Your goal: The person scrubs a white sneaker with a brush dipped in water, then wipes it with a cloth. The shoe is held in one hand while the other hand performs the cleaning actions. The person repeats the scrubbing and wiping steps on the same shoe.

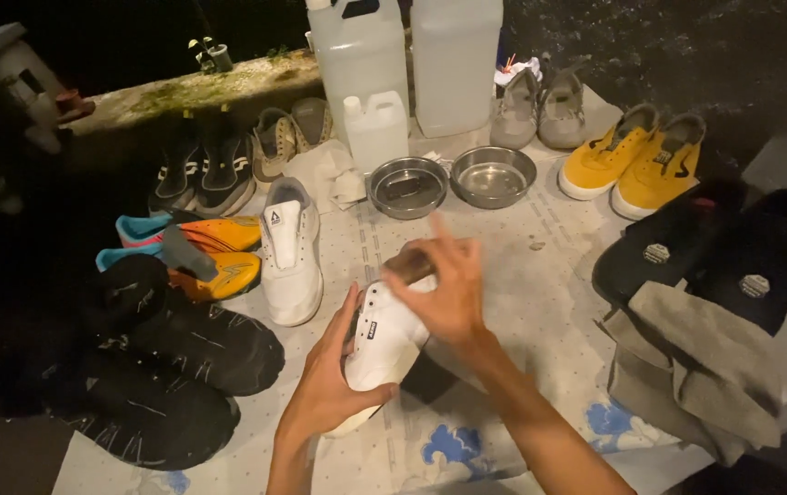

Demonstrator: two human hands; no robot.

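My left hand (327,380) grips a white sneaker (382,344) from the side, holding it just above the patterned sheet (540,302). My right hand (448,291) rests on top of the sneaker near its opening, fingers spread and blurred, holding a brown brush-like object (409,266) against the shoe. The matching white sneaker (290,252) lies to the left on the sheet.
Two metal bowls (407,188) (492,176) and clear plastic jugs (375,128) stand behind. Yellow shoes (636,160), grey shoes (540,110), black shoes (714,247), orange boots (215,257), black boots (164,367) and a folded grey cloth (696,367) ring the sheet.
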